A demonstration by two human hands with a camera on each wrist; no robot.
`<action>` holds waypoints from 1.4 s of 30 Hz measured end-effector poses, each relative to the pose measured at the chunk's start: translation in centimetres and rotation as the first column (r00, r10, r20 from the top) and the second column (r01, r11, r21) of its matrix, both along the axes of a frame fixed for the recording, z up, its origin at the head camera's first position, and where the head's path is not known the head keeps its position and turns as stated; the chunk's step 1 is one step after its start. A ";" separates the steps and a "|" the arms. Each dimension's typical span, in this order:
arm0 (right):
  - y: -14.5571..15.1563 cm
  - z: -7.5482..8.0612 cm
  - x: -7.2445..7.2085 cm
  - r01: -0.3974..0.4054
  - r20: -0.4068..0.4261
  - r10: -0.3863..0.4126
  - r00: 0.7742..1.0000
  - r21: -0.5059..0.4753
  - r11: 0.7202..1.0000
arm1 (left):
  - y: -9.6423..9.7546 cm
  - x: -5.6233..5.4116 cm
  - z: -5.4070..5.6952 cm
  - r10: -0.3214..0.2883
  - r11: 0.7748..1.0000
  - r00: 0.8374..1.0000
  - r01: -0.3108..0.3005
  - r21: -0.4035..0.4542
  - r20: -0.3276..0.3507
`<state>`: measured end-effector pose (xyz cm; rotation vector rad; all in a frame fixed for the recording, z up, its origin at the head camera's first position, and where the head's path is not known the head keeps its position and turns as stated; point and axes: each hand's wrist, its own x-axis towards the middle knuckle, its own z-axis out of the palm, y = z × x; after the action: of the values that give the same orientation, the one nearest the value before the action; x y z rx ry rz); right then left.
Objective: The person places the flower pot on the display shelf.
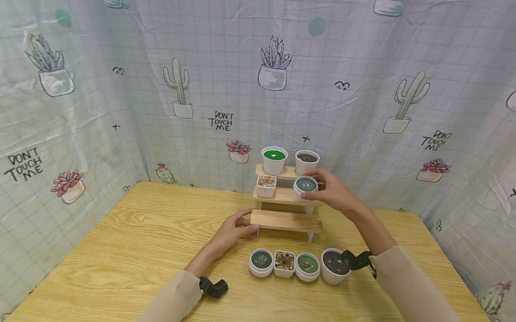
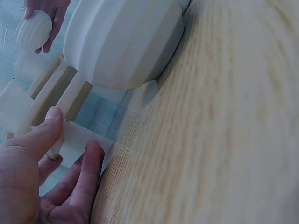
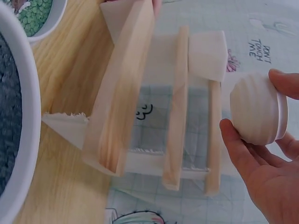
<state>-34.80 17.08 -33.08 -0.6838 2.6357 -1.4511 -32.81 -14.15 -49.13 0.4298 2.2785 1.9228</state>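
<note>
My right hand (image 1: 333,191) grips a small round white pot (image 1: 306,184) filled with blue-green gravel, thumb and fingers round its side. In the head view it is at the right end of the middle step of a three-step wooden stand (image 1: 286,221); the right wrist view shows the ribbed pot (image 3: 254,109) held beside the upper steps. My left hand (image 1: 232,232) holds the left end of the bottom step, thumb in front. A square white pot of pebbles (image 1: 266,186) sits on the middle step's left. The top step bears a green-filled pot (image 1: 274,161) and a dark-filled pot (image 1: 307,162).
In front of the stand, a row on the wooden table (image 1: 155,243) holds a round pot (image 1: 261,263), a square pebble pot (image 1: 284,264), a green-gravel pot (image 1: 307,267) and a larger dark-filled pot (image 1: 335,266). A cactus-print curtain (image 1: 229,56) hangs behind.
</note>
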 end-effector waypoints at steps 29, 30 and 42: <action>-3.2 -1.7 -1.3 0.050 0.021 -0.051 0.999 0.028 0.998 | 0.1 0.0 0.2 0.018 1.000 1.000 -0.018 0.014 0.005; -3.2 -1.7 -1.3 0.056 0.027 -0.057 0.998 0.027 0.998 | 0.2 0.0 0.3 0.017 1.000 1.000 -0.017 0.014 0.005; -4.1 -2.4 -1.3 0.100 0.005 -0.100 0.995 0.014 0.995 | 0.1 0.0 0.2 0.011 1.000 1.000 -0.011 0.009 -0.006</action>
<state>-36.05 12.97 -35.49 -0.5535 2.7095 -1.4547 -32.76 -14.04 -48.97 0.4261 2.2819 1.9397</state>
